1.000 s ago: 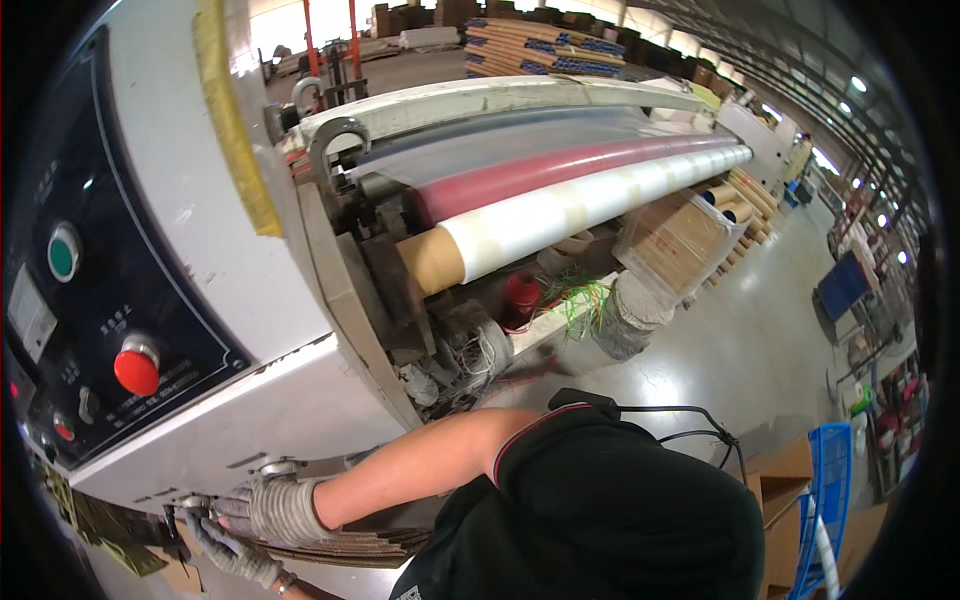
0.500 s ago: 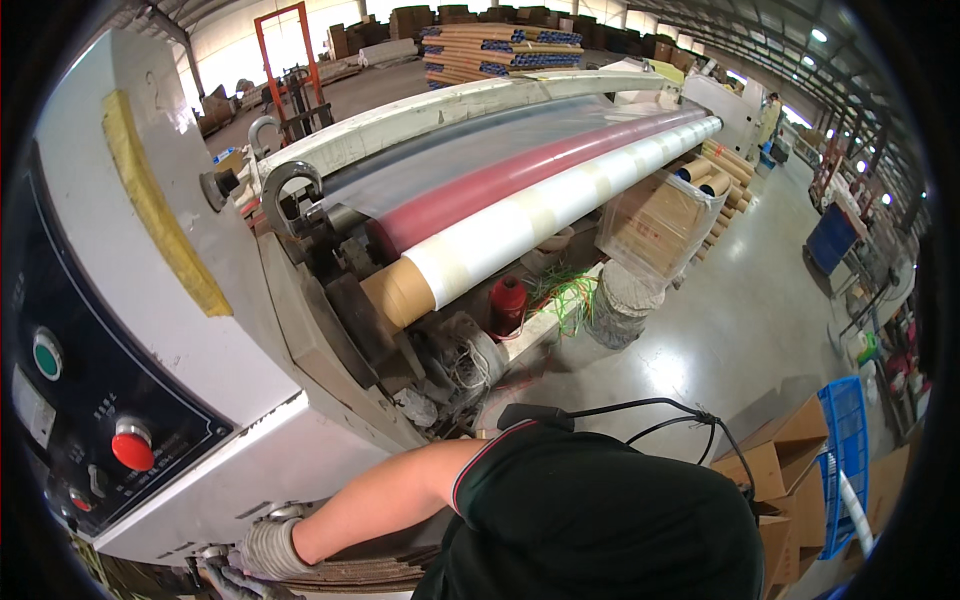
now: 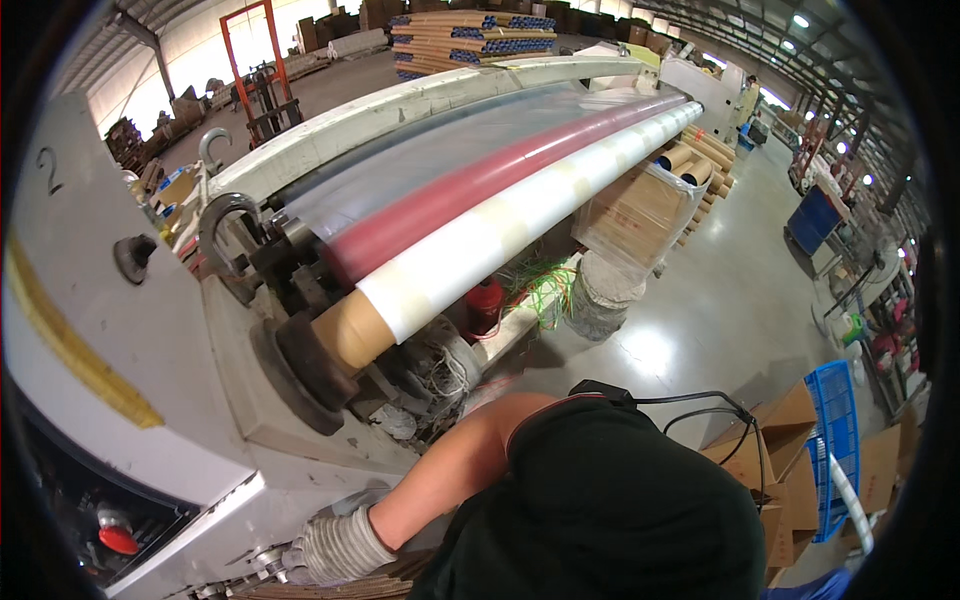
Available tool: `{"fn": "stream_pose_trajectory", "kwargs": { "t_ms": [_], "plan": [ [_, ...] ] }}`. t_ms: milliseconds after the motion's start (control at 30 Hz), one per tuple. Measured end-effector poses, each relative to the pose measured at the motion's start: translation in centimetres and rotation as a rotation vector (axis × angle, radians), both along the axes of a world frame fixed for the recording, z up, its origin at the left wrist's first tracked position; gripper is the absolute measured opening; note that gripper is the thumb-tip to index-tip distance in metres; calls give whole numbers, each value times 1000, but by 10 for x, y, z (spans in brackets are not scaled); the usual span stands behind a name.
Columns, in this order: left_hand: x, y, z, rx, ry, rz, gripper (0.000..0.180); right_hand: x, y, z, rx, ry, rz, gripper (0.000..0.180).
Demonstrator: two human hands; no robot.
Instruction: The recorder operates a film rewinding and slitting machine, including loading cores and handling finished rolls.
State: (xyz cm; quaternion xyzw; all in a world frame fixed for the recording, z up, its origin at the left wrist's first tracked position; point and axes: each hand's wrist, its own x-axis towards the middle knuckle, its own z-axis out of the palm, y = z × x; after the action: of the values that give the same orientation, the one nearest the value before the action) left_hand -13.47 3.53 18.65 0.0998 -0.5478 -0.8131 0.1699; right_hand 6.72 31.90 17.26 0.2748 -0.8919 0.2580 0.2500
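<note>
We look down along a large white machine point(image 3: 120, 330), and we place every other item by reference to it. Our left hand point(image 3: 335, 545), in a grey knit glove, lies at the machine's lower front edge, with the bare forearm running back from it toward our dark shirt point(image 3: 600, 510). The hand rests on or just above a stack of brown sheets point(image 3: 330, 588) that shows at the very bottom of the view, touching the machine's base; the fingers point toward the machine and are cut off by the frame edge, so we cannot tell whether they grasp the sheets or lie loose. Our right hand is out of view. On top of the machine a cardboard core point(image 3: 350, 328) carries a white film roll point(image 3: 520, 225), and a red roll point(image 3: 480, 190) lies just behind it, both running away from us along the machine's length. A red button point(image 3: 118, 540) sits on the dark panel at the machine's near left corner. Beside the machine's far right end stand bundled cardboard tubes point(image 3: 690, 160); well apart from it, on the floor to the right, are a blue crate point(image 3: 835, 440) and flattened boxes point(image 3: 790, 450).
</note>
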Motion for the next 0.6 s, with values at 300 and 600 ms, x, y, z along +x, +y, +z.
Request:
{"fn": "stream_pose_trajectory", "kwargs": {
  "t_ms": [300, 600],
  "plan": [
    [121, 110, 9, -692, 137, -168, 27, 111, 265, 131, 105, 55, 334, 32],
    [334, 440, 0, -965, 313, -884, 38, 232, 789, 165, 365, -42, -1746, 46]
  ]
}}
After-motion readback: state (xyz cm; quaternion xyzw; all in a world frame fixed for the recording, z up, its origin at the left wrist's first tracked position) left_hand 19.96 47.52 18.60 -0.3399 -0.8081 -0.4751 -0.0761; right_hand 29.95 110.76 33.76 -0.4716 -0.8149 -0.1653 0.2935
